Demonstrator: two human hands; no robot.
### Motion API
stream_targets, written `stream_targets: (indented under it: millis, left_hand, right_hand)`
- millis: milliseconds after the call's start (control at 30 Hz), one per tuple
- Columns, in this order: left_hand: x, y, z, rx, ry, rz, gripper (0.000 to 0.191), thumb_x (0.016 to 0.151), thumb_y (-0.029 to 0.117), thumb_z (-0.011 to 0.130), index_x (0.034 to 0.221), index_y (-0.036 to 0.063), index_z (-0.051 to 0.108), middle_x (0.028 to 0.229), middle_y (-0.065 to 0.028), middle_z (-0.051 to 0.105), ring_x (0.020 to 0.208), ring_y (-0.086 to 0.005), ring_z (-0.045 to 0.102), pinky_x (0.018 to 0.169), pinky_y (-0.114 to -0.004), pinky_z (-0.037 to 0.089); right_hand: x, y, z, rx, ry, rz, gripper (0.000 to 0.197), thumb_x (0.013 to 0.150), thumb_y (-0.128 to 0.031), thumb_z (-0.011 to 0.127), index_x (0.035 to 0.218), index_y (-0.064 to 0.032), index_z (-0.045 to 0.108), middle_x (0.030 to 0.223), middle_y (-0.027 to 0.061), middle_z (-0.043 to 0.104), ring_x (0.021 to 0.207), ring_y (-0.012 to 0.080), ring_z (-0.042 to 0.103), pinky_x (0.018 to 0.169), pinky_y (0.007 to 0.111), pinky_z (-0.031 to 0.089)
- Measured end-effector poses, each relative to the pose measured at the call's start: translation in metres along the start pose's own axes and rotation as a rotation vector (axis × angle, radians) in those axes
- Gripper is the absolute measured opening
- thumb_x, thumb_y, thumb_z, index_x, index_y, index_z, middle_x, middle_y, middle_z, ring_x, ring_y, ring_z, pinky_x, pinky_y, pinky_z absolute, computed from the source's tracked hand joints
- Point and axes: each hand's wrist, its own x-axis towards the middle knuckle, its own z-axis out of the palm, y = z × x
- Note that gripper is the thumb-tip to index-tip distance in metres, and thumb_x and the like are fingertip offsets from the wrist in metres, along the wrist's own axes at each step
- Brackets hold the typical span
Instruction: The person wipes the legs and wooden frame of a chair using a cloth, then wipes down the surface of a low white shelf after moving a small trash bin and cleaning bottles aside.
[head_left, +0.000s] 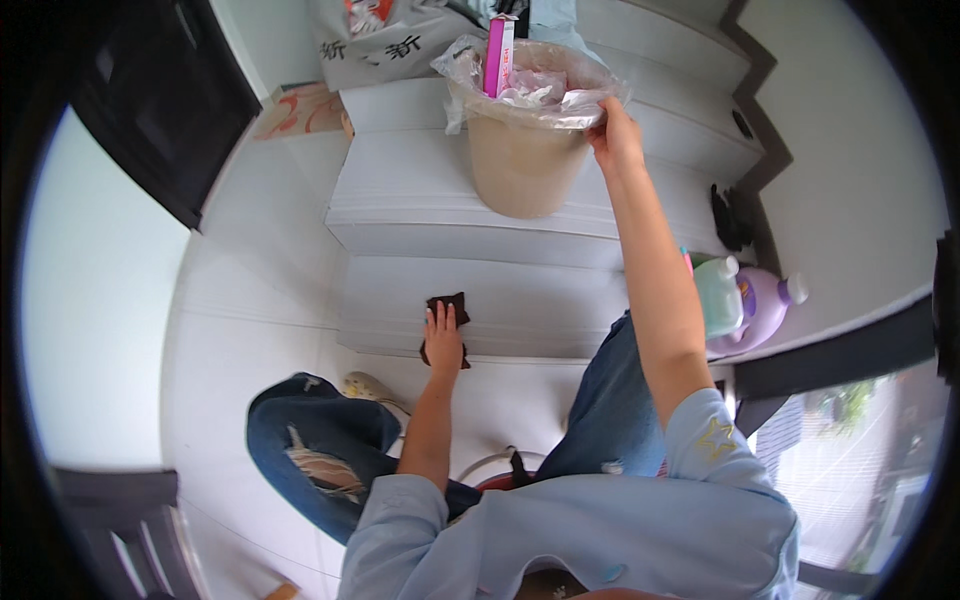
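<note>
My left hand (444, 336) lies palm down on a dark brown cloth (452, 306), pressing it against the front edge of the lowest white stair step (525, 300). Parts of the cloth show beyond my fingertips and near the wrist. Up and to the right, my right hand (619, 139) grips the rim of a beige plastic trash bin (525, 165) on the step above. A clear plastic liner (592, 112) hangs over the bin's rim. Crumpled wrappers (536, 88) and an upright magenta-and-white box (499, 58) fill its top.
At the right end of the lowest step stand a green jug (718, 296) and a purple detergent bottle (761, 304). Black items (731, 217) lie by the wall. A grey bag (390, 49) sits behind the bin. A dark door (161, 97) is at left.
</note>
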Motion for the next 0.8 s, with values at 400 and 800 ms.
stream_targets:
  millis: [400,800]
  left_hand:
    - [0.004,-0.001,-0.029,-0.465,0.269,-0.247,0.038,0.089,0.015,0.043,0.123,0.0007,0.041,0.127,-0.0162,0.043,0.117,-0.0346,0.04,0.096,-0.037,0.033]
    - [0.125,0.048,-0.171,-0.701,0.656,-0.188,0.046,0.092,0.027,0.039,0.123,-0.0081,0.037,0.121,-0.0262,0.044,0.11,-0.0373,0.044,0.093,-0.038,0.035]
  right_hand:
    - [0.007,-0.073,-0.127,0.128,0.276,-0.291,0.017,0.073,-0.013,0.058,0.077,-0.0007,0.048,0.07,0.0068,0.052,0.055,0.0159,0.05,0.049,0.029,0.045]
    - [-0.005,-0.101,-0.182,0.061,0.386,-0.215,0.033,0.079,-0.03,0.054,0.084,0.0016,0.047,0.073,0.0119,0.051,0.051,0.0203,0.053,0.05,0.034,0.048]
